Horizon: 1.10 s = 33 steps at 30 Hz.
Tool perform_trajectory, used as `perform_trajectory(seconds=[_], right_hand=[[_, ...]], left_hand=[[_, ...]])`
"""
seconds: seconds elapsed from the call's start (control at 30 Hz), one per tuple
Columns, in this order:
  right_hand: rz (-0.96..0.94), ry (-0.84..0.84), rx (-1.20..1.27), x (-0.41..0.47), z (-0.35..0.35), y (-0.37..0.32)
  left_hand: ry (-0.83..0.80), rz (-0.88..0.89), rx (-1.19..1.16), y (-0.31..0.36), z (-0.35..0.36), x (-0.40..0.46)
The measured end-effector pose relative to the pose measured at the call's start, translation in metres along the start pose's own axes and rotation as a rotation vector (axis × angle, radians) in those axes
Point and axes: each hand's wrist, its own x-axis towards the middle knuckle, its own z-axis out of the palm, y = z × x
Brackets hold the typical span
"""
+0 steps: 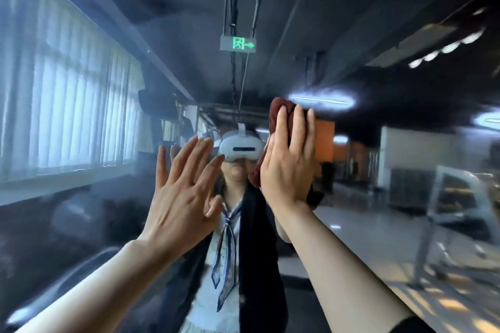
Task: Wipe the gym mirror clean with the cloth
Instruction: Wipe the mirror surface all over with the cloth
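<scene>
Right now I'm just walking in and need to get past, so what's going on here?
A person is wiping the large gym wall mirror. Their right hand presses a crumpled dark red cloth flat against the glass with straight fingers. The left hand is open, palm at the mirror beside it, holding nothing.

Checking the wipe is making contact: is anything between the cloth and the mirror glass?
Nothing visible. The right hand presses the dark red cloth flat against the mirror; the left hand rests open on the glass beside it.

Head view, close, facing mirror squarely.
</scene>
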Motion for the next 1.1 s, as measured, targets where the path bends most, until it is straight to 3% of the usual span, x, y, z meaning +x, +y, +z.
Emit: perform_trajectory(seconds=[0.27, 0.37, 0.43, 0.5, 0.63, 0.73, 0.8, 0.9, 1.0, 1.1], right_hand=[[-0.129, -0.046, 0.056, 0.009, 0.051, -0.163], [-0.364, -0.162, 0.084, 0.003, 0.049, -0.164], [-0.424, -0.176, 0.067, 0.008, 0.042, -0.138], [-0.276, -0.101, -0.022, 0.019, 0.033, -0.099], [0.212, 0.103, -0.115, 0.054, 0.029, -0.054], [0.298, 0.166, -0.103, 0.081, 0.047, -0.083], [0.210, 0.157, -0.096, 0.087, 0.062, -0.120], [-0.094, 0.047, -0.079, 0.067, 0.073, -0.166], [-0.351, -0.100, -0.016, 0.050, 0.063, -0.158], [-0.257, -0.067, -0.066, 0.056, 0.046, -0.106]], left_hand=[[0.046, -0.059, 0.043, -0.134, -0.035, -0.009], [0.075, -0.049, 0.014, -0.159, -0.038, 0.008], [0.073, 0.004, 0.036, -0.171, -0.039, 0.025], [0.073, 0.057, 0.089, -0.182, -0.041, 0.046], [0.103, 0.092, 0.119, -0.192, -0.042, 0.078], [0.149, 0.100, 0.127, -0.191, -0.033, 0.081], [0.179, 0.107, 0.131, -0.191, -0.027, 0.081], [0.229, 0.126, 0.128, -0.192, -0.024, 0.080], [0.267, 0.144, 0.114, -0.194, -0.023, 0.080], [0.265, 0.153, 0.124, -0.196, -0.022, 0.080]])
